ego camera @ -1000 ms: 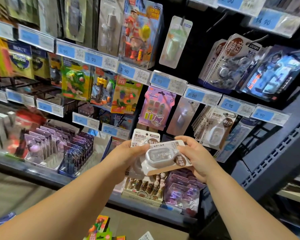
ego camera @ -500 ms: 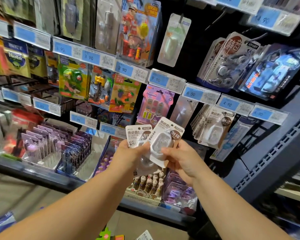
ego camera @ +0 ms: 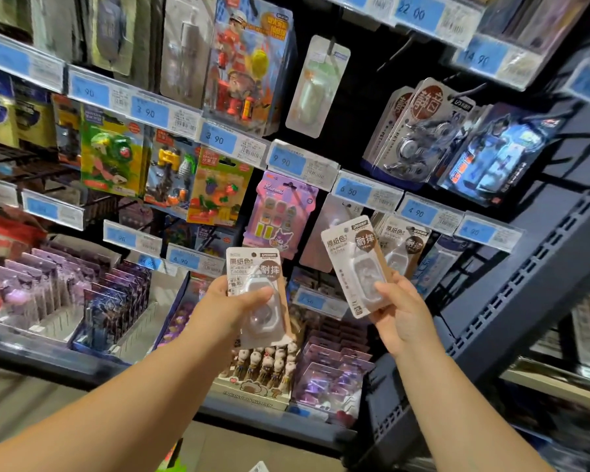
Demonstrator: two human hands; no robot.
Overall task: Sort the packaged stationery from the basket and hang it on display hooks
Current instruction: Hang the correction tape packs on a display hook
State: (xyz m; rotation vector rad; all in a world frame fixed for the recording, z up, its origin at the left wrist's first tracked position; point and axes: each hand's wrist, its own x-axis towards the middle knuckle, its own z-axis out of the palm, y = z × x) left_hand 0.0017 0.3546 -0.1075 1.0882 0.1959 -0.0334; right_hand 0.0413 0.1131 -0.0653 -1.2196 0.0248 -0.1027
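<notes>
Before a dark shop wall (ego camera: 358, 97) of blue price tags (ego camera: 286, 161), the left hand (ego camera: 229, 306) grips a white-and-brown carded blister pack (ego camera: 252, 264); the right hand (ego camera: 402, 315) pinches a matching pack (ego camera: 348, 243) at two o'clock, near hanging duplicates (ego camera: 406, 240).

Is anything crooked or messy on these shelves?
Nothing looks spilled or broken. The grey packs on the upper right hook fan out unevenly, and the blue pack beside them hangs tilted. The white pack in the right hand leans too.
</notes>
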